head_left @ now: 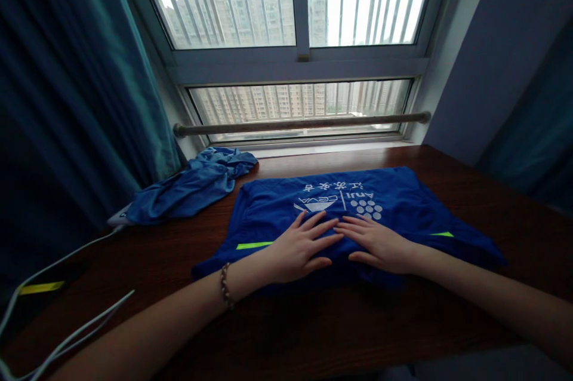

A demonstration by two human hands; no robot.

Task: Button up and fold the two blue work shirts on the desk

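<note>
The blue garment (394, 202) is laid on the brown wooden table (335, 157), in front of the window, with its printed face up. The left hand (302, 249) and the right hand (378, 243) are placed palm down on its near half; the fingers are extended and somewhat spread, the fingertips are brought close together at the middle, and nothing is pinched. The fabric is judged to be light, soft and limp, possibly a little slick, and not fragile; creases are likely to form if it is pushed from one point. Hold is best taken at the outer edges or corners, with both sides lifted together so that sagging is limited. The white print (338, 205) is inverted relative to the wearer of the camera: "Anji", set beside a cluster of dots, is divided by a bar from what appears to be "CEVA", its letters being partly distorted by folds, and the characters 江苏安吉 are printed in a separate row. Yellow-green strips (254, 245) are seen toward both sides, on which no lettering can be read
</note>
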